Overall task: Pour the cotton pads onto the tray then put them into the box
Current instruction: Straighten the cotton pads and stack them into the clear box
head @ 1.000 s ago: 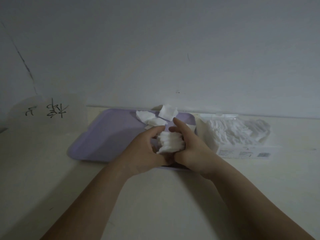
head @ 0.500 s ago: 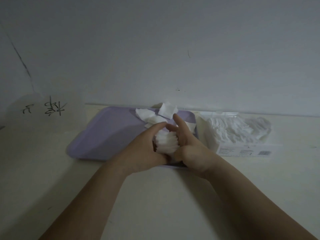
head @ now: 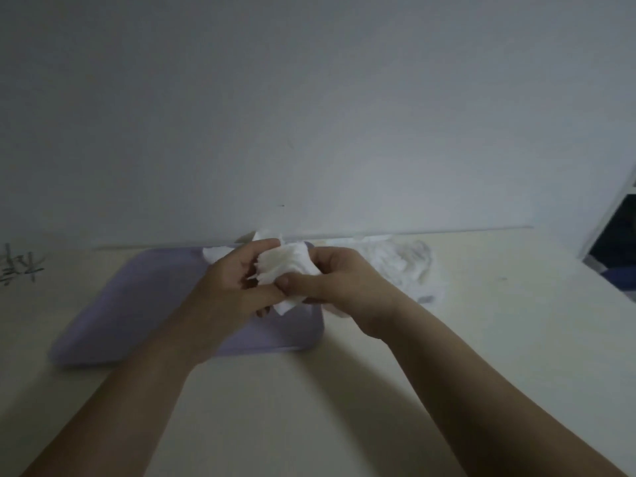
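A stack of white cotton pads [head: 287, 266] is held above the right end of the lilac tray [head: 137, 304]. My left hand [head: 237, 287] grips the stack from the left and my right hand [head: 340, 284] from the right, both closed on it. A few loose pads [head: 216, 253] lie at the tray's far edge, partly hidden by my left hand. The clear box [head: 409, 266], blurred and holding white pads, stands right of the tray behind my right hand.
A pale tabletop [head: 344, 407] runs up to a grey wall [head: 309, 115]. Black handwriting [head: 20, 266] marks a sheet at the far left. A dark opening with a white frame [head: 616, 235] is at the far right.
Both hands have lifted the stack of pads off the tray and shifted it slightly toward the box. The camera has tilted, so the view has moved.
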Demonstrator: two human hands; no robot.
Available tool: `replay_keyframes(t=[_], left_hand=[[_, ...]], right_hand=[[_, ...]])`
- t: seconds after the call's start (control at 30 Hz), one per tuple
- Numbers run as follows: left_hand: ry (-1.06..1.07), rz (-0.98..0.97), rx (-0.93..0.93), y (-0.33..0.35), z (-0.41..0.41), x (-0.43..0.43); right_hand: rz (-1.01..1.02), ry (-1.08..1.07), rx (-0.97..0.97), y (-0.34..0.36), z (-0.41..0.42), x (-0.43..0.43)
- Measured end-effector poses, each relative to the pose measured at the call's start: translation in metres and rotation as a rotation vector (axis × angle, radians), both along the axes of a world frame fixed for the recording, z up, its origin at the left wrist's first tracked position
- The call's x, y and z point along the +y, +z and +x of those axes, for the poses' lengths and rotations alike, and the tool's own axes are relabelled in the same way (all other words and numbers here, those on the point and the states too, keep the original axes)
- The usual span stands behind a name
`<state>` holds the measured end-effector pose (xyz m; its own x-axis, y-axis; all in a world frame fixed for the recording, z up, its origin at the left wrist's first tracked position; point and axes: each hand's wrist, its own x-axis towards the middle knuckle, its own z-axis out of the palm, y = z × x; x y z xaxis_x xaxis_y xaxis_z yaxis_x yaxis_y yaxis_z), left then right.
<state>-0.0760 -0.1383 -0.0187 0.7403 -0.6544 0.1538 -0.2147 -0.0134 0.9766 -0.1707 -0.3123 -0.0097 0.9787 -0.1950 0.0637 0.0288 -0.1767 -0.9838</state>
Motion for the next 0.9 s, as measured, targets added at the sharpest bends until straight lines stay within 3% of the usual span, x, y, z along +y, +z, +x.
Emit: replay_keyframes(t=[0.13, 0.3, 0.5, 0.67, 0.9], left_hand=[[0.035, -0.042, 0.017, 0.015, -0.021, -0.049], [-0.024, 0.127, -0.304, 0.015, -0.041, -0.111], [-0.186, 0.452, -0.675, 0.011, -0.058, -0.169], [-0.268, 0.649, -0.819, 0.004, -0.048, -0.183], [-0.334, 0.704, -0.844, 0.002, -0.049, -0.187]], right_hand=[[-0.138, -0.281, -0.049, 0.023, -0.038, -0.037], [-0.393, -0.651, -0.03, 0.038, -0.074, -0.108], [-0.419, -0.554, 0.193, 0.014, -0.077, -0.143], [-0.614, -0.444, 0.33, 0.018, -0.073, -0.153], [-1.001, -0.392, 0.514, 0.028, -0.059, -0.157]])
